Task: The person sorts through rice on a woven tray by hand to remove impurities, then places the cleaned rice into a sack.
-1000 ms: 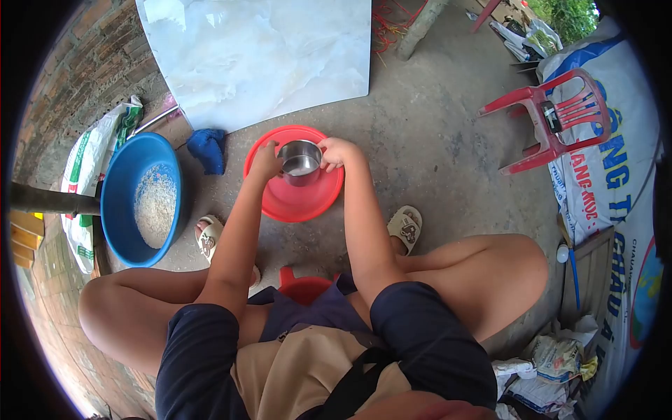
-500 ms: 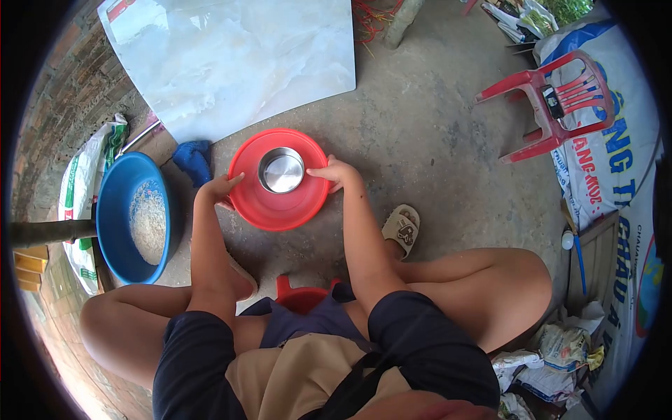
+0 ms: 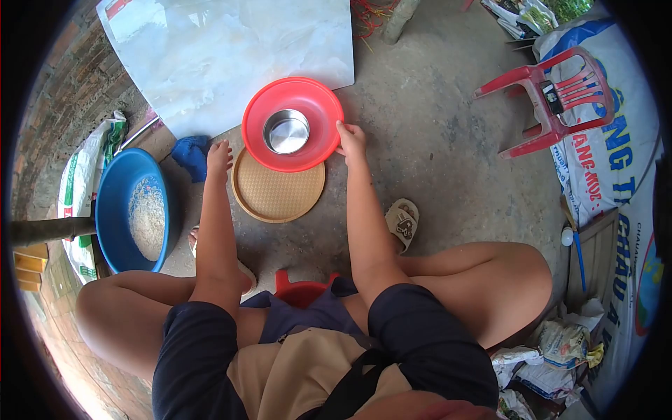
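My right hand grips the right rim of a red plastic basin, with the thumb over the edge. A round steel bowl sits inside the basin, toward its near left side. My left hand is off the basin, to its left, with the fingers loosely bent and nothing in them. Below the basin, a round tan woven tray lies on the concrete floor, its far part hidden by the basin.
On the left stands a blue tub holding pale grain-like stuff, near a blue cloth. A glossy white board lies ahead. To the right is a red plastic chair with a small black device on it, before printed sacks.
The red basin, with the steel bowl in it, has moved forward and right in my right hand, uncovering the woven tray. My left hand has let go of the rim.
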The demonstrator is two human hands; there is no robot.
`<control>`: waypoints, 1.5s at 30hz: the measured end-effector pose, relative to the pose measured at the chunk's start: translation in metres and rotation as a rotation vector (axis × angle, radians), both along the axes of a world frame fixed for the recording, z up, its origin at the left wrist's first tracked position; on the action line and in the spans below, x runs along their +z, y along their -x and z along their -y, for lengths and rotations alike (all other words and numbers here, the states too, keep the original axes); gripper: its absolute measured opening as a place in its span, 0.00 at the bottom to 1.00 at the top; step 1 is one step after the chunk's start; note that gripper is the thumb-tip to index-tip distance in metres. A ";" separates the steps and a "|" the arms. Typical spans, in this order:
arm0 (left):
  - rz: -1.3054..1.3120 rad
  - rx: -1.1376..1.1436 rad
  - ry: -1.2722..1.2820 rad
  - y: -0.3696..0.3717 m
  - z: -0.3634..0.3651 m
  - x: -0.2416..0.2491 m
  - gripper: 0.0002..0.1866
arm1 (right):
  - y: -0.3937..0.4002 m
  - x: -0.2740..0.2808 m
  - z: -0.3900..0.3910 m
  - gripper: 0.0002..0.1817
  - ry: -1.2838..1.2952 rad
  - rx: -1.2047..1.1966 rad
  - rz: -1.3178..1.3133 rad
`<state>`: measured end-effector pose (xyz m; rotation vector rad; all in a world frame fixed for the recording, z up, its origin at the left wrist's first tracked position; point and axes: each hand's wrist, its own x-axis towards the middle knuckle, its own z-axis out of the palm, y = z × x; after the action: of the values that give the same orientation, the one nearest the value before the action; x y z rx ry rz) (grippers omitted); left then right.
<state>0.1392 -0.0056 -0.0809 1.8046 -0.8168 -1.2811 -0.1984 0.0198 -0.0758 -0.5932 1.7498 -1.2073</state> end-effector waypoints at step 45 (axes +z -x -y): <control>0.446 0.070 0.024 0.123 -0.011 0.056 0.31 | -0.010 0.068 0.017 0.26 0.176 -0.213 0.261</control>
<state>0.0167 0.0050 -0.0248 2.1133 -0.9892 -0.8275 -0.1888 0.0026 -0.0080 -0.3363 1.5233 -1.5266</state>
